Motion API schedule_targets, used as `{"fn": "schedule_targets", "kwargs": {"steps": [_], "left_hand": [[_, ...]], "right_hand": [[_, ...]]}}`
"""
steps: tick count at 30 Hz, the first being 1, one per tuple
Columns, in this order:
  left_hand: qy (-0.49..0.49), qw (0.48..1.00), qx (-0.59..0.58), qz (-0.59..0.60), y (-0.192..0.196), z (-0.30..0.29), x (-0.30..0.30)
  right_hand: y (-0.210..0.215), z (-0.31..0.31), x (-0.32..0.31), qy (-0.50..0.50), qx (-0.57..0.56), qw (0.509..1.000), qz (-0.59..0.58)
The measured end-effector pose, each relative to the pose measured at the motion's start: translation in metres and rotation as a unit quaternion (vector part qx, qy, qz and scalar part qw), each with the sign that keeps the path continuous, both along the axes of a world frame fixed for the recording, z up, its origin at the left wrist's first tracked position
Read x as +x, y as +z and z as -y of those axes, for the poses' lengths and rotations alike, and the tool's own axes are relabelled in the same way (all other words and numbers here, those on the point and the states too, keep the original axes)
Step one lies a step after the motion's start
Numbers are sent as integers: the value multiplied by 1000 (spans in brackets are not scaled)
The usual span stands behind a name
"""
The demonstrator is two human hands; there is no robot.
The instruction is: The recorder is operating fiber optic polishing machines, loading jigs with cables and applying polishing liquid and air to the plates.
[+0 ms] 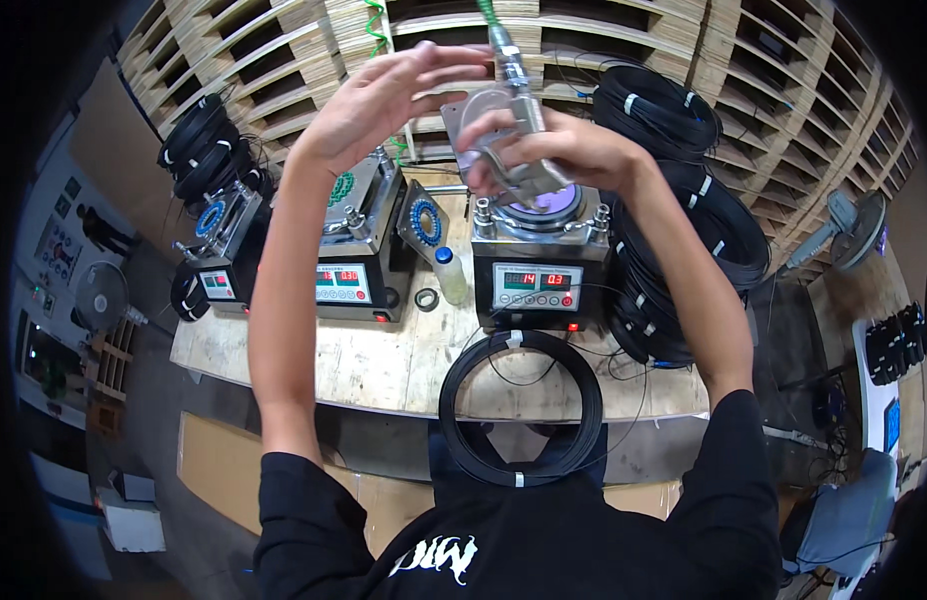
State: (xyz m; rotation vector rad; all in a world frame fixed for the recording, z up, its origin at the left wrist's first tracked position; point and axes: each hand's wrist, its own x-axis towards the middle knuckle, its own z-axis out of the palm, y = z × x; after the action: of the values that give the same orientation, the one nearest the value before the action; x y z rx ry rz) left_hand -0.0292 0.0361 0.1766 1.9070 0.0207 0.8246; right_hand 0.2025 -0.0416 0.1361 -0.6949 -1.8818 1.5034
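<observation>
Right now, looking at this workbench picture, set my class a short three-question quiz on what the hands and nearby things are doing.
1. True or false: the right hand grips a metal plate above the right-most machine.
2. Which hand is open, with fingers spread, beside the plate: the right one or the left hand?
3. Multiple choice: the black cable coil at the table's front edge is
A. lying flat, partly hanging over the edge
B. standing upright against a machine
C. held in the left hand

Key: 1 true; 2 left hand; 3 A
</observation>
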Motion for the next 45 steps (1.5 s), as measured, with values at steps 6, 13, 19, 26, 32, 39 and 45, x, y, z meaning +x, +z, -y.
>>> {"fn": "schedule_targets", "kwargs": {"steps": [6,13,19,26,32,39,45], "left_hand": [[330,932,-134,66,-115,-53,-3],[280,951,-87,-100,-236,-107,32],[326,938,-116,-24,-252,-100,65],[335,939,-72,-16,-266,-118,55],[323,943,-80,21,-268,-117,71],[338,939,-51,31,-269,-118,66],[350,936,-48,4,-264,-112,68]], "right_hand": [[-28,49,54,-290,41,953,-78],[-52,74,16,-384,72,915,-99],[-79,70,-2,-405,93,899,-137],[-78,64,8,-445,114,878,-134],[-77,53,30,-532,192,822,-68],[-66,32,12,-364,127,906,-172],[-32,-17,12,-382,245,854,-255]]}}
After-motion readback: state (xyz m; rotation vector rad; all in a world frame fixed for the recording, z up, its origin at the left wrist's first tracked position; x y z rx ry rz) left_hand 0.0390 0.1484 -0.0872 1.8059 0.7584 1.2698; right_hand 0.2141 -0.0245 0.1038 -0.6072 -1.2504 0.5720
